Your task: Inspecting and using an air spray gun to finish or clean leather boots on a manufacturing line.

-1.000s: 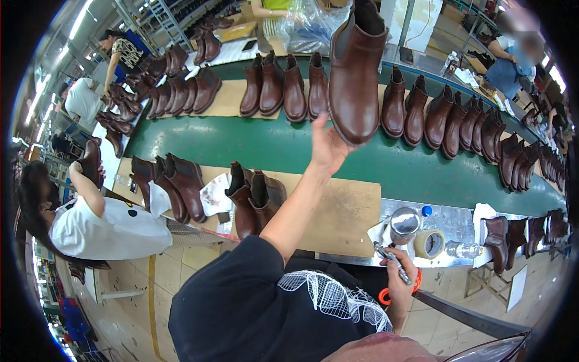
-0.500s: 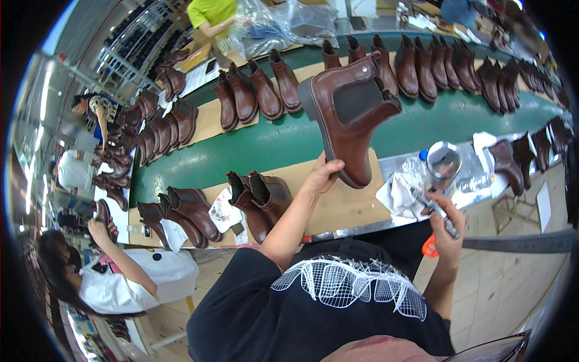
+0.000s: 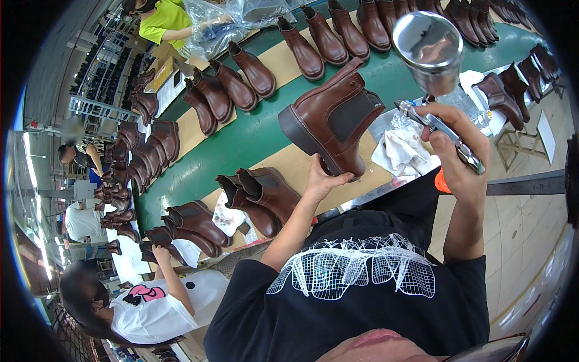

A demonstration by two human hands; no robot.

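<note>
My left hand (image 3: 324, 181) is closed round the toe end of a brown ankle boot (image 3: 329, 114), thumb showing, some fingers hidden by the boot. The boot sits at one o'clock in my view, raised off the table (image 3: 265, 133) and tilted toe-down, its dark sole facing eight o'clock and its opening toward two.

Between two and three o'clock, my right hand (image 3: 461, 175) is wrapped about a silver spray gun (image 3: 445, 131), front end toward ten o'clock, apart from the boot; I can't tell whether I'm squeezing the trigger. A shiny metal cup (image 3: 429, 57) rises above the gun.

Between three and four o'clock from the boot lies a stained white cloth (image 3: 401, 149); at seven, a brown pair (image 3: 274, 196) stands close by.
</note>
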